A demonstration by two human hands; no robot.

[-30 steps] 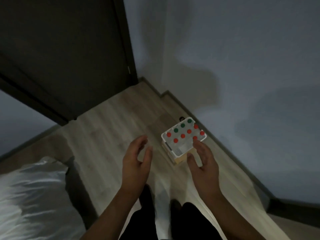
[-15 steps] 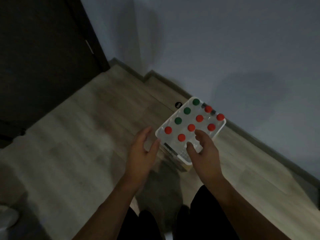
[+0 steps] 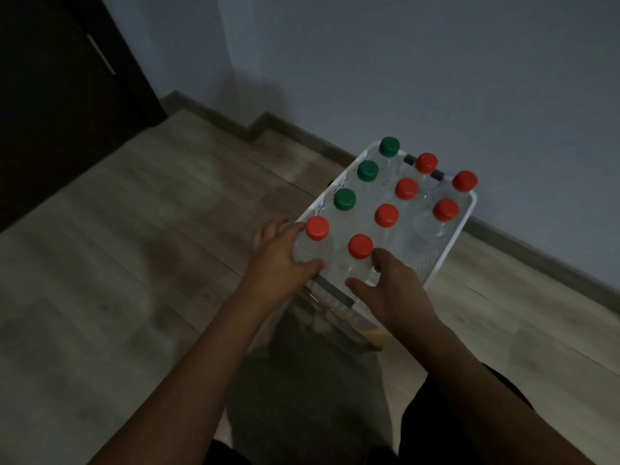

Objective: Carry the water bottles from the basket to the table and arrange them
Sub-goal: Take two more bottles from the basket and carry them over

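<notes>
Dim light lay over a wooden floor [image 3: 141, 250] that met a pale wall [image 3: 402, 62] along a dark skirting board [image 3: 302, 132], with a dark door [image 3: 67, 78] at the far left of the head view.

A white basket [image 3: 446, 250] stood on the floor close to the skirting, just ahead of the person's hands, and it was packed with upright clear bottles. Three had green caps [image 3: 368, 170] in a line along the basket's left side, beyond the left fingers; seven had red caps, spread from the near corner out to the far right.

The left hand [image 3: 278, 263] reached in at the basket's near-left corner. Its fingers [image 3: 295, 231] and thumb curled round the shoulder of the nearest red-capped bottle [image 3: 317, 228], fingers on the far side, thumb on the near side; that bottle stood in the basket.

The right hand [image 3: 392, 290] lay just beside it at the near edge. Its thumb and fingers were set apart in a narrow span on either side of a second red-capped bottle [image 3: 360, 246], touching its clear body, though how firmly they held I could not tell. That bottle too stood in the basket, touching or nearly touching its neighbour under the left fingers.

Below the hands, dark trousers [image 3: 469, 414] showed at the bottom edge.
</notes>
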